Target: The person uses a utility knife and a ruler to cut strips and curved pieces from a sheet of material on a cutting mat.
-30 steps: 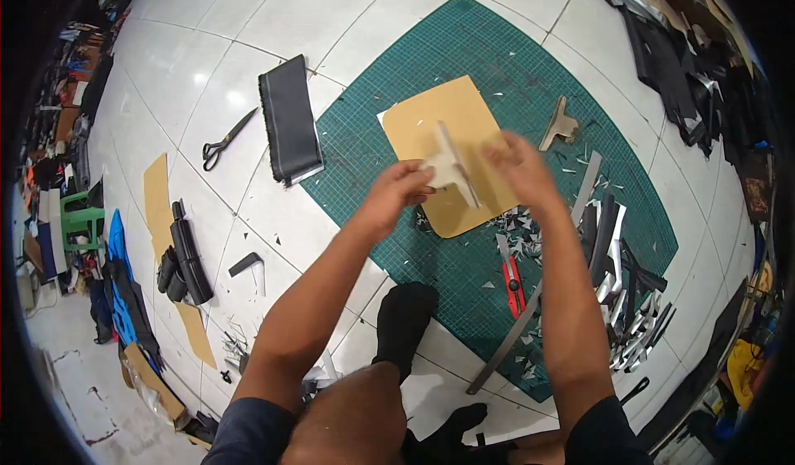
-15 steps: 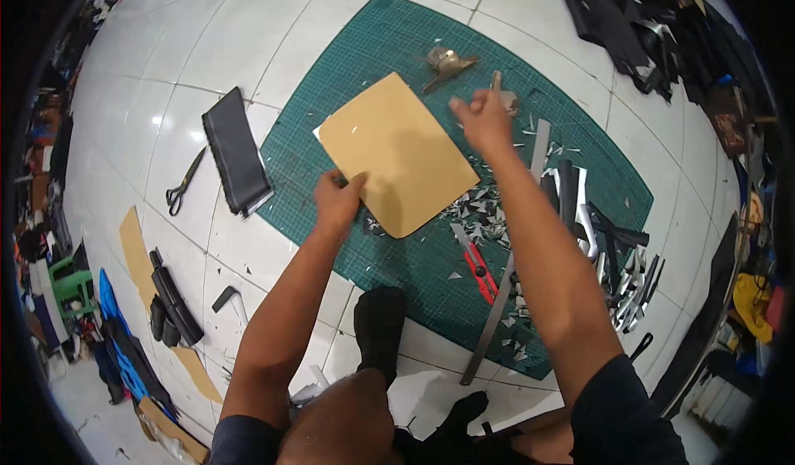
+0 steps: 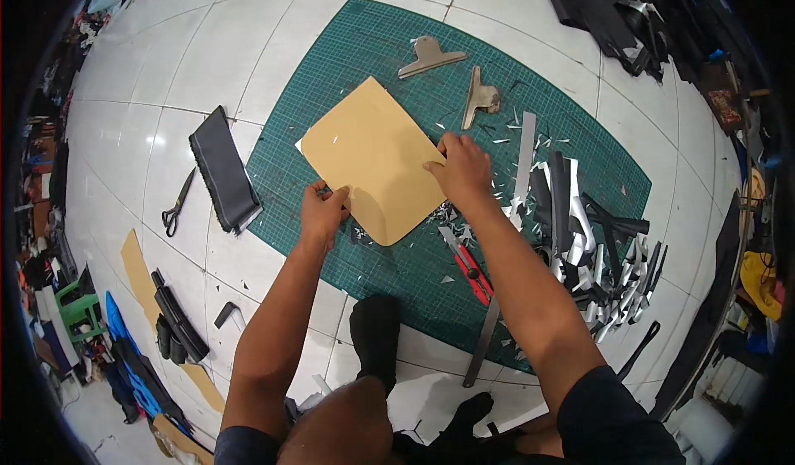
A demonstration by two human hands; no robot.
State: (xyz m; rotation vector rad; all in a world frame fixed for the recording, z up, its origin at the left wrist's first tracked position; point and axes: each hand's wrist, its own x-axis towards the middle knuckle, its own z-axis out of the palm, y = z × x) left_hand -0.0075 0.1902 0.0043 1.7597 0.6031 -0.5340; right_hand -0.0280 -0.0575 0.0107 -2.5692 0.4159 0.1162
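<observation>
A tan cardboard sheet (image 3: 373, 154) with rounded corners is held between my two hands over the green cutting mat (image 3: 331, 51). A small white corner of another layer shows under its left end. My left hand (image 3: 321, 214) pinches the lower left edge, thumb on top and fingers partly hidden beneath. On the right edge, my right hand (image 3: 464, 167) grips the sheet, its thumb lying on the upper face. Beyond that hand, two metal bulldog clips lie on the mat, one clip (image 3: 431, 57) farther off and a rustier clip (image 3: 479, 99) closer.
A red utility knife (image 3: 469, 273), a steel ruler (image 3: 525, 159) and small black and white scraps lie right of the sheet. Rolled black and white strips (image 3: 567, 208) are piled farther right. Folded black material (image 3: 224, 171) and scissors (image 3: 177, 204) lie to the left.
My right hand has come down from beside the clips and taken the sheet's right edge. The farther clip, blurred before, now lies still. The sheet has shifted slightly left.
</observation>
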